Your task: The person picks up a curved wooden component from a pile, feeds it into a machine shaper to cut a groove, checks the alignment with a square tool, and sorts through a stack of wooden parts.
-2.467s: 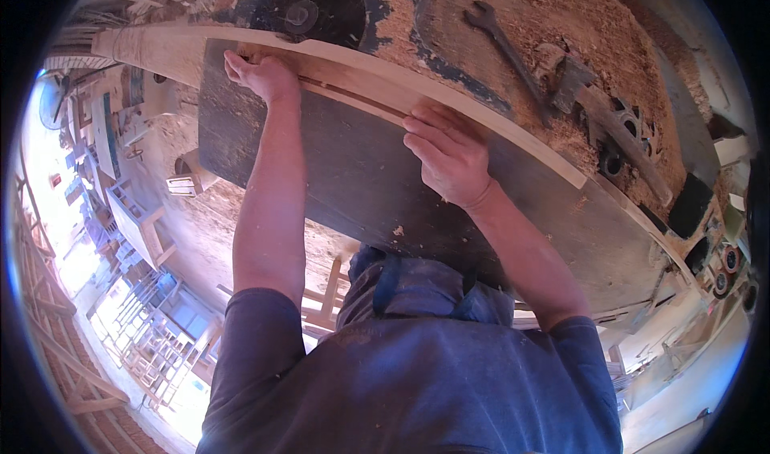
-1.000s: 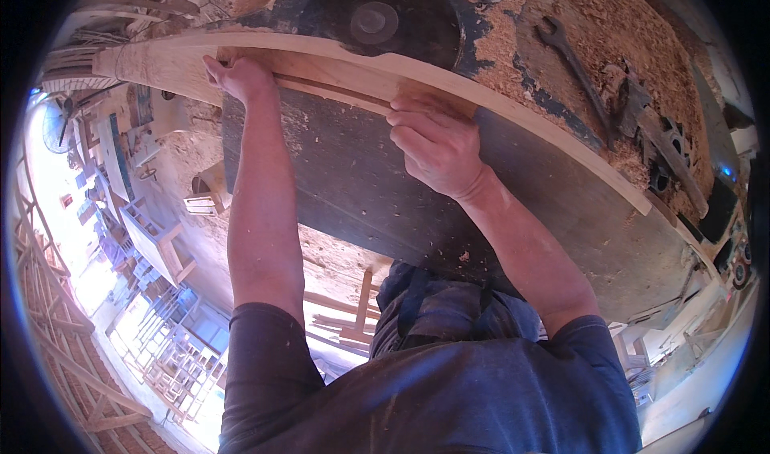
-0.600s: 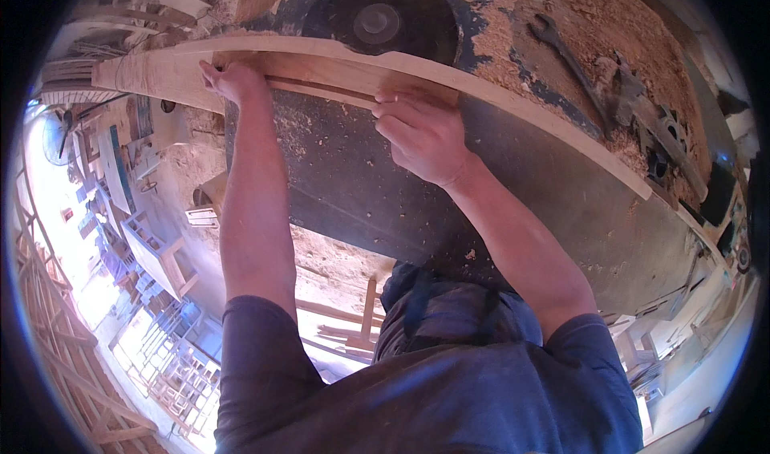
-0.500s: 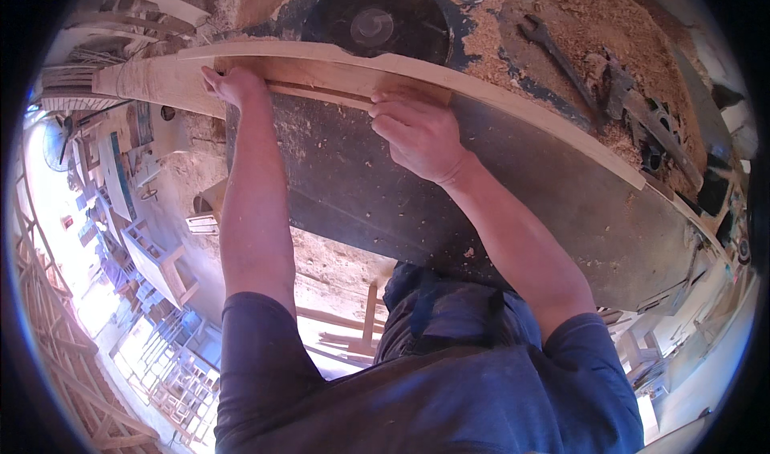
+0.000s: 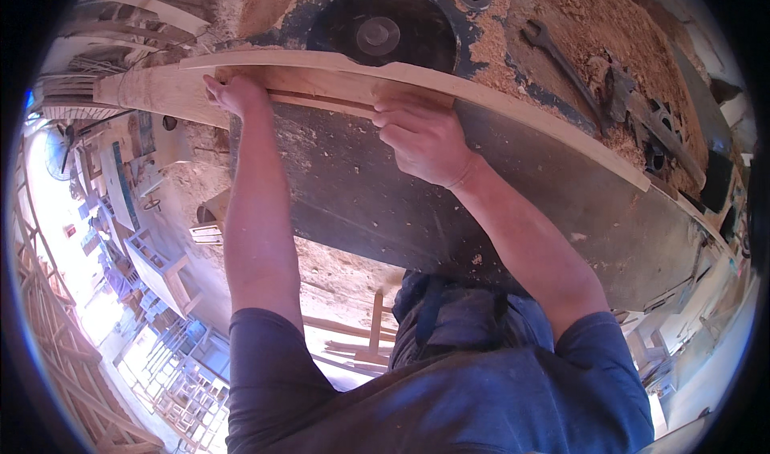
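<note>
Your right hand (image 5: 425, 143) has its fingers clamped on the slotted wooden workpiece (image 5: 321, 82) at the dark desk (image 5: 361, 185); your left hand (image 5: 243, 95) touches its left end, finger closure indeterminable.

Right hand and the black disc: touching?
Apart. The head view shows a pale wooden strip running between the right hand and the black disc.

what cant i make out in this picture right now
Head view:
Palms of the left hand and right hand: hidden by their own backs.
Underside of the wooden piece: faces the dark table.
Near edge of the black disc: covered by the pale strip.
Far frames, lower left: too small, glary.
</note>
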Motion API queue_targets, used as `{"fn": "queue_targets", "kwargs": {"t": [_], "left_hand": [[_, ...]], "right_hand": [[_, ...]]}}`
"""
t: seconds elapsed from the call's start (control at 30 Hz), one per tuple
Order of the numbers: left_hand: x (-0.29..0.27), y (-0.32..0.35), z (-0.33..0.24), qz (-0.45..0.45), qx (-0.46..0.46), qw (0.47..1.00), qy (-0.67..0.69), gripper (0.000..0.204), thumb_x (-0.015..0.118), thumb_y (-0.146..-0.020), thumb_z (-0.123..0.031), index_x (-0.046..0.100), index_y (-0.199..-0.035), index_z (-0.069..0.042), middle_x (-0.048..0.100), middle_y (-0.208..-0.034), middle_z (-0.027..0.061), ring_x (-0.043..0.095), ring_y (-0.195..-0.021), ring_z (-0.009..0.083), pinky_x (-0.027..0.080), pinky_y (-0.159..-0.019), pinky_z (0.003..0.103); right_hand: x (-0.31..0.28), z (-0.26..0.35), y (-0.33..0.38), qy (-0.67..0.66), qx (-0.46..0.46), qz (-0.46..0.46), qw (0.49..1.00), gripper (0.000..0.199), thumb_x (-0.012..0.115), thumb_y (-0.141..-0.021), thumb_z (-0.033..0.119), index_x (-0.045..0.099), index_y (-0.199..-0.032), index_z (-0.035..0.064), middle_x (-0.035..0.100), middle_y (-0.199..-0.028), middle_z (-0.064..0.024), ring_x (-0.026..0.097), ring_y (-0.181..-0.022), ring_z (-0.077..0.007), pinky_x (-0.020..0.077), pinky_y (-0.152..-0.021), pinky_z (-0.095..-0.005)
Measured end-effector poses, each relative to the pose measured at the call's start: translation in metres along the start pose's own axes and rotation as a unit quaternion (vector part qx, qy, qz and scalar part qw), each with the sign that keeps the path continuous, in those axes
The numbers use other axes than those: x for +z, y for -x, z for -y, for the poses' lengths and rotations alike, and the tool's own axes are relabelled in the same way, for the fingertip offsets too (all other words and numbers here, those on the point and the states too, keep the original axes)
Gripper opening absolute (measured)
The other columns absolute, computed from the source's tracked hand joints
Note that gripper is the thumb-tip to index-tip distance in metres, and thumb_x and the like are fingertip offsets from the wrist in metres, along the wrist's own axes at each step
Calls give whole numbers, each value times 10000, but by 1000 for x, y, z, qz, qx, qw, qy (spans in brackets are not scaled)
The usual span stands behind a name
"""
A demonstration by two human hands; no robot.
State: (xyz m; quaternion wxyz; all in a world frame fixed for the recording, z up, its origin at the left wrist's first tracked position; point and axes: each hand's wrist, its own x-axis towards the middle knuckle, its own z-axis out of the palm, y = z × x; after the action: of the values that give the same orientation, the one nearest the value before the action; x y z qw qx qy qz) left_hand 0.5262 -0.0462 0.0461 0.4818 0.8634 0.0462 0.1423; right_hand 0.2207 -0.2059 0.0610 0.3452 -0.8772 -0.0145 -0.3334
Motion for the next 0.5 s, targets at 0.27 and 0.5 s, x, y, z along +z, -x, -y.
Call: {"fn": "queue_targets", "kwargs": {"t": [0.27, 0.5], "left_hand": [[-8, -15, 14, 14, 14, 988, -155, 796, 552, -915, -111, 226, -1636, -29, 213, -1653, 278, 235, -1522, 473, 267, -1246, 522], [-33, 45, -33, 111, -129, 963, -209, 1274, 869, -715, -191, 29, -1657, -15, 387, -1563, 323, 508, -1379, 386, 443, -1134, 497]], "right_hand": [[6, 22, -3, -8, 43, -30, 999, 171, 707, -684, 21, 636, -828, 79, 732, -991, -43, 725, -1054, -231, 607, -875, -356], [32, 90, 22, -36, 49, 30, 998, 202, 721, -664, 27, 636, -847, 36, 688, -1124, -115, 605, -1240, -336, 530, -1028, -453]]}}
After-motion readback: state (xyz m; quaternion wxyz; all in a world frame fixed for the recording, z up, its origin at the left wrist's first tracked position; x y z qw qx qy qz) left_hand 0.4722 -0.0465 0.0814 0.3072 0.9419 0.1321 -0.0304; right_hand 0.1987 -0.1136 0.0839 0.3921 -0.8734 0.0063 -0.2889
